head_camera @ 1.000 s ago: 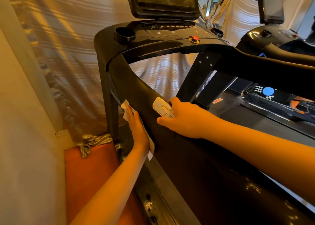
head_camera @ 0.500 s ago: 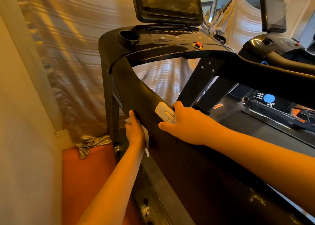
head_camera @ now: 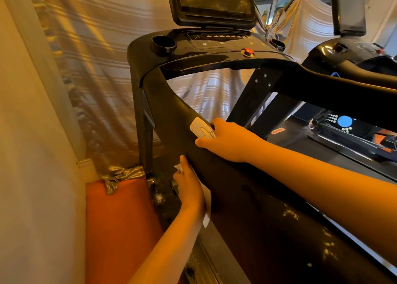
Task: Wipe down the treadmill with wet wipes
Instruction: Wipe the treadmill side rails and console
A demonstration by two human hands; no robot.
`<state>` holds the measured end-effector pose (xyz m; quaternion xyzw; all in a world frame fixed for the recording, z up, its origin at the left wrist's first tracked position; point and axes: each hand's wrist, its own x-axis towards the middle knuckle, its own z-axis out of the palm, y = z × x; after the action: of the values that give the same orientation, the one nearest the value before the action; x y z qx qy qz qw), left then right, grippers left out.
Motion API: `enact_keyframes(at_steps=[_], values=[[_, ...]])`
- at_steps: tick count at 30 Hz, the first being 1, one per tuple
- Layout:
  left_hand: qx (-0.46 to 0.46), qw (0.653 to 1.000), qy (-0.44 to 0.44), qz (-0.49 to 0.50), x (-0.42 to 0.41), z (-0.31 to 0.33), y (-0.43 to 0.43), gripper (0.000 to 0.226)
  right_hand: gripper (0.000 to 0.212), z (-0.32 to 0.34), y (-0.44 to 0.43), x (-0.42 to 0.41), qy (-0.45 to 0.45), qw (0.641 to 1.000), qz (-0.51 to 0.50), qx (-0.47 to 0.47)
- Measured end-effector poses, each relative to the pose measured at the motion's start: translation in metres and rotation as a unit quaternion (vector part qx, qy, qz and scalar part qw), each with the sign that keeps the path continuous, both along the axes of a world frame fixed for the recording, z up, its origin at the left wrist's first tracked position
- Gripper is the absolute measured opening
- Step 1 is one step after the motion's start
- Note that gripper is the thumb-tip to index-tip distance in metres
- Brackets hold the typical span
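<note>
A black treadmill fills the view, its wide left handrail (head_camera: 247, 197) running from the console (head_camera: 214, 47) down toward me. My left hand (head_camera: 189, 187) presses a white wet wipe (head_camera: 206, 219) flat against the outer side of that handrail, fingers straight; only the wipe's edges show around the hand. My right hand (head_camera: 227, 141) rests on top of the handrail, fingers bent over its inner edge, beside a silver control pad (head_camera: 200, 130).
A striped curtain (head_camera: 96, 79) and a beige wall (head_camera: 32, 154) close in on the left, with orange floor (head_camera: 120, 230) between wall and treadmill. The screen (head_camera: 212, 2) stands above the console. A second treadmill (head_camera: 352, 53) stands at the right.
My left hand has slid the wipe down the outer side of the handrail, toward me. My right hand has stayed by the silver pad. The camera has moved closer.
</note>
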<state>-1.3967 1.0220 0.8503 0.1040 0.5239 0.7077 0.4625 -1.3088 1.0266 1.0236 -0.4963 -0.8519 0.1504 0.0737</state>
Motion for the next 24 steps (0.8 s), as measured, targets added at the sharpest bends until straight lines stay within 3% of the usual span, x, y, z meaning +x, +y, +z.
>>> enact_keyframes(at_steps=[2, 6, 11, 20, 24], values=[[0.003, 1.000, -0.024, -0.018, 0.009, -0.009, -0.006, 0.109, 0.061, 0.000, 0.000, 0.002, 0.006, 1.000, 0.001, -0.006], [0.017, 0.999, -0.044, -0.017, 0.006, -0.020, 0.007, 0.114, 0.062, 0.003, 0.001, 0.004, 0.005, 1.000, 0.003, -0.020], [0.007, 0.999, -0.028, 0.013, -0.019, 0.013, 0.021, 0.093, 0.064, 0.005, -0.006, 0.016, 0.044, 0.996, 0.022, -0.080], [-0.006, 0.997, -0.067, -0.032, 0.017, -0.011, -0.001, 0.130, 0.057, 0.010, -0.032, 0.054, 0.147, 0.973, 0.006, -0.180], [0.003, 0.998, -0.057, -0.029, 0.035, -0.014, -0.012, 0.131, 0.054, 0.009, -0.041, 0.067, 0.207, 0.950, -0.015, -0.232]])
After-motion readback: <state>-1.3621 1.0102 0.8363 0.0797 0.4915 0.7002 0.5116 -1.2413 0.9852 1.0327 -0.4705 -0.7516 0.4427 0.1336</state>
